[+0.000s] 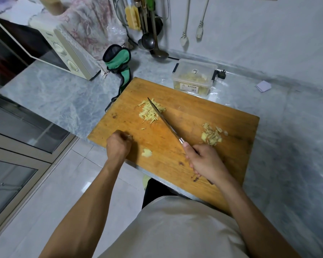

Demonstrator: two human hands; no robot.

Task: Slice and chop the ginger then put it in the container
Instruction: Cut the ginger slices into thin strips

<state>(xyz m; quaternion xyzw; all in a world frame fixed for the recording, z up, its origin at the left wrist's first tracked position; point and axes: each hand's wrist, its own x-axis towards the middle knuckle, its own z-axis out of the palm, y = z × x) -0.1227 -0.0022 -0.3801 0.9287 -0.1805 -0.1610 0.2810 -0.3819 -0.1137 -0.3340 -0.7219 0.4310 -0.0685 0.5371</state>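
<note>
Ginger on the board, knife across the shredded pile.

The clear plastic container [194,76], upper centre just beyond the wooden cutting board [185,164], holds pale ginger pieces (its front label is too small to read). Shredded ginger [151,111] lies mid-board under the knife [163,119], whose handle the right hand [203,161] grips. Sliced ginger [212,135] sits just above that hand. The left hand [117,144] is curled into a fist on the board's left edge; a small ginger chunk [146,152] lies just beside it.
</note>
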